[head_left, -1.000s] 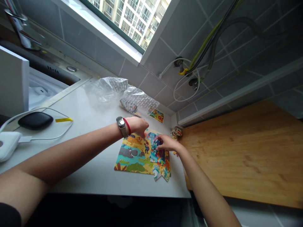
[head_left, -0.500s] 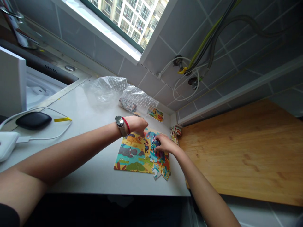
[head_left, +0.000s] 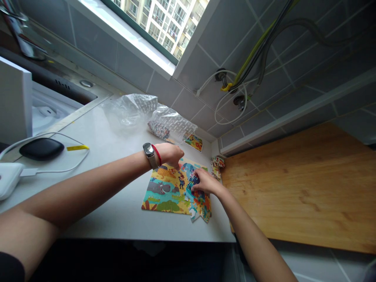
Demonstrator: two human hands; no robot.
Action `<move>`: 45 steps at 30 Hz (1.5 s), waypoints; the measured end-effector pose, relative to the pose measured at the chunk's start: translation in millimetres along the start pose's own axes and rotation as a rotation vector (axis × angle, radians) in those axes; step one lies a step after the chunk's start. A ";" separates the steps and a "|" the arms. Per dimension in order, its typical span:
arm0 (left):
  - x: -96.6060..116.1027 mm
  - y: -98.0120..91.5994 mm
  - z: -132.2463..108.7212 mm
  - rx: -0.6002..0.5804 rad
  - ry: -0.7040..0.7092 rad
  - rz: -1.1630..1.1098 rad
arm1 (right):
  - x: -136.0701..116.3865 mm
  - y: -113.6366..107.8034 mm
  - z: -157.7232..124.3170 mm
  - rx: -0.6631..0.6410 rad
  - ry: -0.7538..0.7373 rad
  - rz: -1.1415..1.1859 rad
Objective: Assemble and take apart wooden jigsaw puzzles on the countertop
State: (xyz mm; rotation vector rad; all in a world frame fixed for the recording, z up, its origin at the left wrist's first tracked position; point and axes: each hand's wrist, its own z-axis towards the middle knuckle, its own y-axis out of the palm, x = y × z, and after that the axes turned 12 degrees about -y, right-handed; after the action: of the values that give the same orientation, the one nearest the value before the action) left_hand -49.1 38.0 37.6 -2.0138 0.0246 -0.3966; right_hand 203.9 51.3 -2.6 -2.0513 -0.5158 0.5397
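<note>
A colourful cartoon jigsaw puzzle (head_left: 164,192) lies partly assembled on the white counter (head_left: 111,203). My left hand (head_left: 172,154), with a watch and a red band at the wrist, rests curled on the puzzle's far edge. My right hand (head_left: 204,181) presses its fingers down on a puzzle piece (head_left: 194,182) in the right part of the picture. A small pile of loose pieces (head_left: 216,164) sits just right of the puzzle. A small reference picture (head_left: 194,141) lies behind it.
Clear plastic bags (head_left: 147,115), one holding more pieces, lie at the back by the tiled wall. A wooden worktop (head_left: 299,184) adjoins on the right. A black case (head_left: 41,149), a white charger (head_left: 8,178) with cable and a yellow tag (head_left: 76,148) lie to the left.
My right hand has shifted slightly left and down over the puzzle's right part. My left hand has stayed at the far edge.
</note>
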 end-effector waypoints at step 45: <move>10.3 20.9 10.0 -0.008 0.038 0.036 | -15.4 16.6 -18.4 -0.021 -0.114 0.025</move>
State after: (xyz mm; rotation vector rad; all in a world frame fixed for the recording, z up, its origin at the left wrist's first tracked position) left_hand -33.3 35.1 18.0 -2.0103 0.0863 -0.4123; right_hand 204.1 22.3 -5.5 -2.0581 -0.5654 0.6717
